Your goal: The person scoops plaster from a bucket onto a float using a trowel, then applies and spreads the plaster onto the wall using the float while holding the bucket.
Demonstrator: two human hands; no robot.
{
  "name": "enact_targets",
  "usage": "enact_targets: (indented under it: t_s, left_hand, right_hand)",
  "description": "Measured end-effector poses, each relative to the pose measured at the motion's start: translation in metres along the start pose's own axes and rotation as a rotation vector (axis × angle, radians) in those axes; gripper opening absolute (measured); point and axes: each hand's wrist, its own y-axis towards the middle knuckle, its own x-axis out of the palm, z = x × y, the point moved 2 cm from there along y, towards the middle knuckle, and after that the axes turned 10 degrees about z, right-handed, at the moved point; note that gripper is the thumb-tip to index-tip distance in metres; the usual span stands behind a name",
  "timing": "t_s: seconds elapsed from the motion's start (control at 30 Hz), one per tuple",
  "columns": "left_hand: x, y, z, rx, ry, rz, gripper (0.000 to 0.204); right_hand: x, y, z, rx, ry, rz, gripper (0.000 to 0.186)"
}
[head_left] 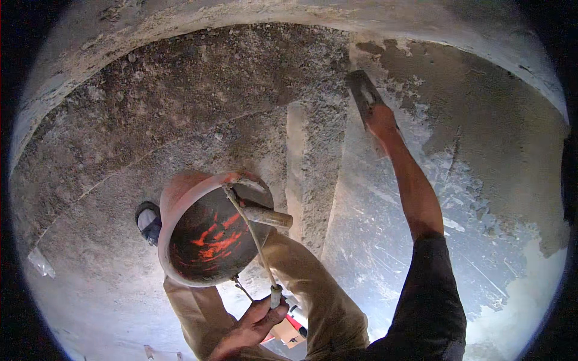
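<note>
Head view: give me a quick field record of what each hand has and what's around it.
left hand: grips the wire handle of the bucket
bucket: orange bucket, mortar-smeared inside, hanging from the handle by the legs
tool in bucket: a wooden handle lies across the rim; its head is hidden
right hand: holds a trowel pressed flat to the wall
wall: rough grey plaster, a fresh darker patch by the trowel
floor: dusty concrete, one shoe visible

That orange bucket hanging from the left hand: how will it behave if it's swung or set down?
The orange bucket hangs from a thin wire handle gripped by the left hand, so it probably swings freely. It is tipped toward the camera and looks nearly empty, so likely light. The rounded body may tip if set down carelessly.
</note>
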Motion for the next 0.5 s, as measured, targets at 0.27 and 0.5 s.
enact_targets:
  t_s: [0.27, 0.5]
  left_hand:
    - [0.005, 0.001, 0.001, 0.012, -0.117, -0.09, 0.023]
    - [0.003, 0.002, 0.003, 0.002, 0.021, -0.071, 0.022]
  right_hand:
    - [-0.127, -0.003, 0.042, 0.201, -0.301, 0.401, 0.02]
    - [-0.036, 0.043, 0.019, 0.065, -0.19, 0.207, 0.02]
